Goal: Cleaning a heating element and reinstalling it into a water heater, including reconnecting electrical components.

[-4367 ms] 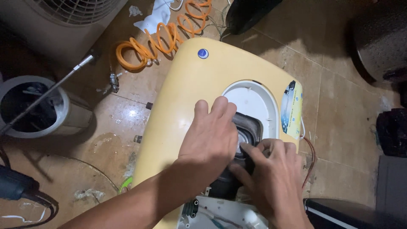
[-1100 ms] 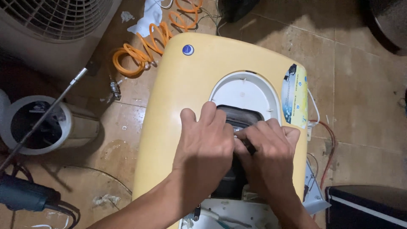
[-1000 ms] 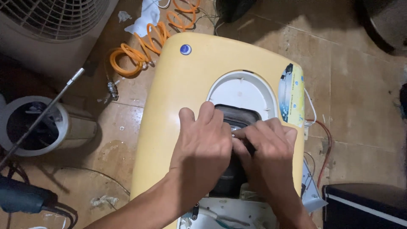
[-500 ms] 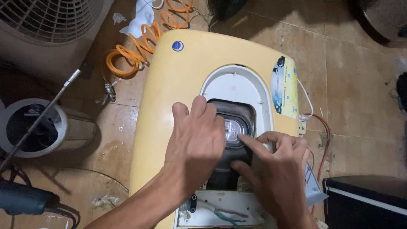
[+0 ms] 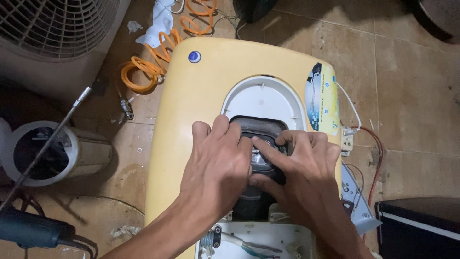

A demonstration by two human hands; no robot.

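Far left, floor: grey fan housing (image 5: 52,43) at the top left corner; below it a white cylindrical canister (image 5: 45,153) lying on its side, a thin metal rod (image 5: 48,144) crossing it. Dark power tool body (image 5: 31,230) at the bottom left edge. Orange coiled hose (image 5: 153,62) and a white rag (image 5: 160,24) near the top edge of the floor.

Centre: yellow water heater casing (image 5: 191,120) lies flat on the tiled floor (image 5: 412,96), white oval recess (image 5: 263,100) open on its face. Inside the recess sits a black rubber gasket (image 5: 256,127) around a metal fitting (image 5: 258,158), only partly visible between the fingers.

Left hand (image 5: 218,168): palm down over the left side of the gasket, fingers curled and pressing on its rim. Half a second ago this hand sat a little higher and the fitting showed plainly; now it is mostly covered.

Right hand (image 5: 302,168): has moved up and leftward since then, forefinger now laid across the fitting, thumb tucked beneath, fingers closed against the gasket's right side. The two hands now meet over the opening, as they did a second ago. Whether the right hand pinches the gasket or merely presses it, cannot tell; the contact is hidden.

Reading: grip re-set after a brief release; gasket still seated in the recess, not lifted out.

Right: colourful label (image 5: 322,98) on the casing edge, white cable (image 5: 352,108), red wire (image 5: 378,158), dark box (image 5: 421,230) at the bottom right corner. Exposed wiring tray (image 5: 254,242) at the bottom edge.
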